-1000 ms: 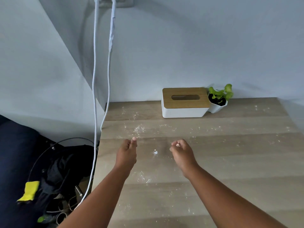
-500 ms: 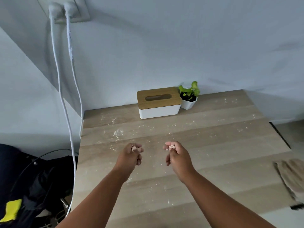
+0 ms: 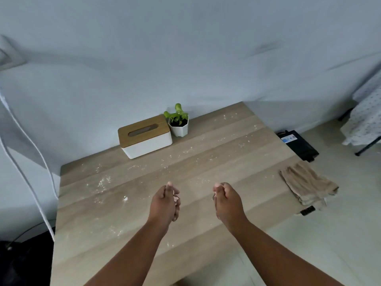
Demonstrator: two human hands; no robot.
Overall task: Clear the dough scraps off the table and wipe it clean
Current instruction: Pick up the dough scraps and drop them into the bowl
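Dough scraps sit in both hands at mid-frame: the left hand (image 3: 166,200) curls its grip round pale bits (image 3: 175,198) that peep out by the fingers, and the right hand (image 3: 226,200) pinches a small crumb (image 3: 215,185) at thumb and forefinger. By the look of them they are light, soft and crumbly, likely a little tacky, so a gentle pinch or a cupped palm should carry them better than a hard squeeze. How much each fist holds is hidden by the curled fingers.

Just left of the hands one white scrap (image 3: 125,198) lies on the desk (image 3: 206,228), best nipped from above. Flour dust (image 3: 103,182) streaks the boards from there up toward the far edge; too fine to pick, it seems fit for wiping. At the right edge a tan cloth (image 3: 305,182) lies limp, partly overhanging; it should bunch easily.

Farther back stand a tissue box (image 3: 145,136) and a small plant (image 3: 178,122). Any crumbs behind them cannot be seen.
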